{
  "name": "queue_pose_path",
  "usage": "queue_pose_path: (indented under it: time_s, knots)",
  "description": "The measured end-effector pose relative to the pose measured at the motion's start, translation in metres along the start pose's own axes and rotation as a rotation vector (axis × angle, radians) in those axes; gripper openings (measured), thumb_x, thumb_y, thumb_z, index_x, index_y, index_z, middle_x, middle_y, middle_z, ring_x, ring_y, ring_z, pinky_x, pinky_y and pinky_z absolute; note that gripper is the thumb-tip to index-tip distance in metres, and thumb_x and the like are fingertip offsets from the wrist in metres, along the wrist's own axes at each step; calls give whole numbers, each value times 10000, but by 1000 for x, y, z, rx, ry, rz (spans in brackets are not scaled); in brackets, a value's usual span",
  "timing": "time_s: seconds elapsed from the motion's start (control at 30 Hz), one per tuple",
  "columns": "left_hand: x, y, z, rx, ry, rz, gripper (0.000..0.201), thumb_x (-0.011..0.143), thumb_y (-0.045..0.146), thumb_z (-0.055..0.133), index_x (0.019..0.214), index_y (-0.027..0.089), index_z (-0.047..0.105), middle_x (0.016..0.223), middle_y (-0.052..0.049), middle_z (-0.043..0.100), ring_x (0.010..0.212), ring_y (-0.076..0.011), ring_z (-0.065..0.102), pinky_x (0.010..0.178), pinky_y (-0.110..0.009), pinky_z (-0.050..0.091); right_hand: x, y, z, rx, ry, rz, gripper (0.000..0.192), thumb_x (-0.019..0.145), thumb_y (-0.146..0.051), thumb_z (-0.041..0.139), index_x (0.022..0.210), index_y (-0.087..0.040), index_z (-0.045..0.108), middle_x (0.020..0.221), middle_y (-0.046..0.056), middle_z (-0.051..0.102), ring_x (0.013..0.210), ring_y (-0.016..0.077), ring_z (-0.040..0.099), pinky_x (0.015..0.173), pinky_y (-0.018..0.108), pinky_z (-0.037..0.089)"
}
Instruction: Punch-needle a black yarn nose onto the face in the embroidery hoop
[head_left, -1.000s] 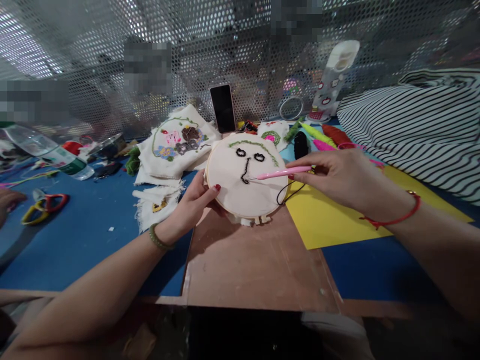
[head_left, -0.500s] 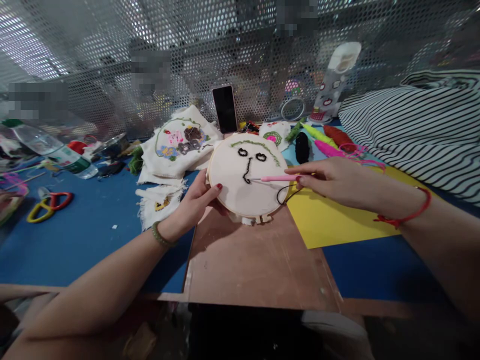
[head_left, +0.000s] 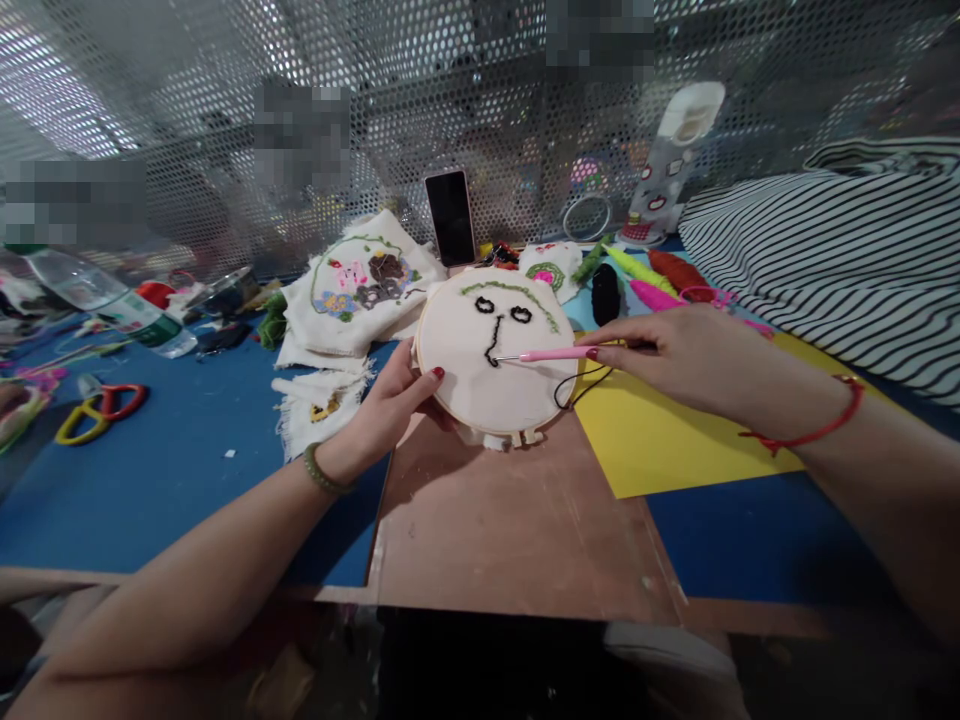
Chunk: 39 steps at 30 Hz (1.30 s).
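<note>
My left hand (head_left: 405,395) grips the left rim of a round embroidery hoop (head_left: 465,385), thumb on top and the other fingers mostly hidden underneath. White cloth is stretched in the hoop, with a face worked in black yarn and a green arc above it. My right hand (head_left: 667,355) is closed around a pink punch needle (head_left: 555,353). The needle's metal tip meets the cloth at the lower end of the black nose line. A loop of black yarn (head_left: 561,395) hangs from the tool over the hoop's right edge.
Embroidered cloth (head_left: 360,290) and red-yellow scissors (head_left: 101,410) lie left, near a plastic bottle (head_left: 112,305). A phone (head_left: 451,218) leans on the perforated metal screen behind. Yarn skeins (head_left: 606,295), a yellow sheet (head_left: 675,440) and striped fabric (head_left: 840,250) are at right.
My right hand and the punch needle's handle have shifted very slightly, the tip staying near the same spot. My left hand and the hoop look nearly unchanged.
</note>
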<state>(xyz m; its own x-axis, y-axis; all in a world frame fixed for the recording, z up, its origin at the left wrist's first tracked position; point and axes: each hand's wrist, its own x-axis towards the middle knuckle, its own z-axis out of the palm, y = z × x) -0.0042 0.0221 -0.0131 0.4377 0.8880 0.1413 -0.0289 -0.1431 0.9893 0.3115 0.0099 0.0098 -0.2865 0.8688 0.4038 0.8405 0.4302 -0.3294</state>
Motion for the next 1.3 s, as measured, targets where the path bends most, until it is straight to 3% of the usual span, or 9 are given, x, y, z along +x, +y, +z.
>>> queue_pose_path:
  time_s: [0.57, 0.83, 1.03, 1.2, 1.3]
  knots:
    - [-1, 1, -2, -2, 4, -24, 550, 933, 341, 663, 1413, 207, 432, 1119, -97, 673, 650, -139, 674, 517, -271, 646, -1, 0, 1, -4, 60, 6, 206, 882, -487, 687, 830, -333, 812, 596, 24, 686, 536, 194, 552, 500, 320, 260]
    - [0, 0, -4, 16, -4, -14, 506, 946, 320, 637, 1408, 216, 458, 1049, -77, 679, 649, -142, 673, 518, -267, 639, 1, -4, 3, -45, 26, 7, 244, 914, -465, 637, 782, -288, 739, 561, 24, 642, 493, 179, 526, 462, 308, 235]
    - [0, 1, -2, 27, 0, -9, 611, 935, 353, 651, 1480, 227, 407, 1086, -91, 685, 649, -141, 672, 515, -268, 640, 1, -9, -2, -56, 23, 36, 236, 917, -462, 627, 805, -285, 734, 552, 9, 631, 463, 164, 510, 458, 300, 261]
    - [0, 2, -2, 41, 7, -27, 655, 928, 363, 657, 1505, 229, 375, 1048, -80, 691, 636, -142, 673, 509, -264, 638, 2, -15, -2, 53, 13, 107, 210, 899, -446, 647, 842, -256, 715, 569, -2, 642, 479, 155, 530, 460, 284, 280]
    - [-1, 3, -2, 39, 12, -38, 639, 929, 357, 657, 1492, 229, 384, 1046, -74, 690, 637, -144, 676, 507, -270, 638, 2, -17, 1, 137, 11, 148, 247, 923, -451, 617, 850, -231, 703, 542, -20, 600, 442, 127, 473, 455, 274, 274]
